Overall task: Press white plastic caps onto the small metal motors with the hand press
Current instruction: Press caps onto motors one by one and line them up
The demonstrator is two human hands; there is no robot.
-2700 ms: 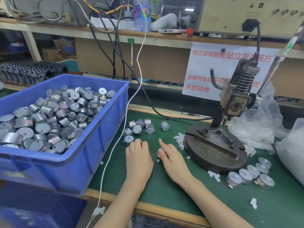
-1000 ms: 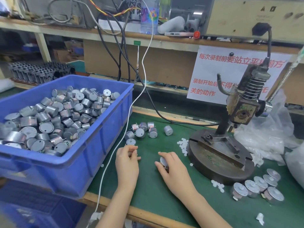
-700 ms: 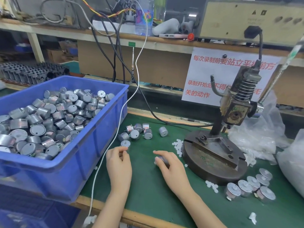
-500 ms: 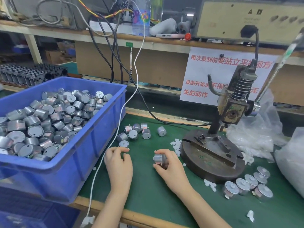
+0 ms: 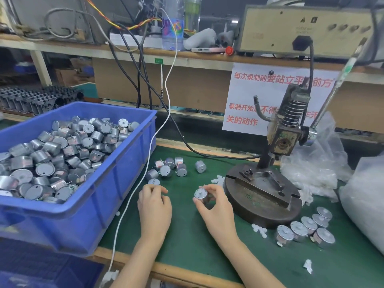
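Head view: left hand (image 5: 154,206) is resting curled on the mat, contents hidden; right hand (image 5: 216,206) is pinching one motor (image 5: 201,195), shaft up. Capped motors (image 5: 305,230) are sitting beside the hand press (image 5: 270,173); loose caps (image 5: 218,179) and a full bin (image 5: 116,179) are waiting.

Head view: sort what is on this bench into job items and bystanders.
Job:
- motor in right hand
- left hand
- hand press
- white caps
- loose motors
- blue bin of motors
- row of motors by the press

Bystanders:
- white cable
- water bottle
- paper notice
- plastic bags
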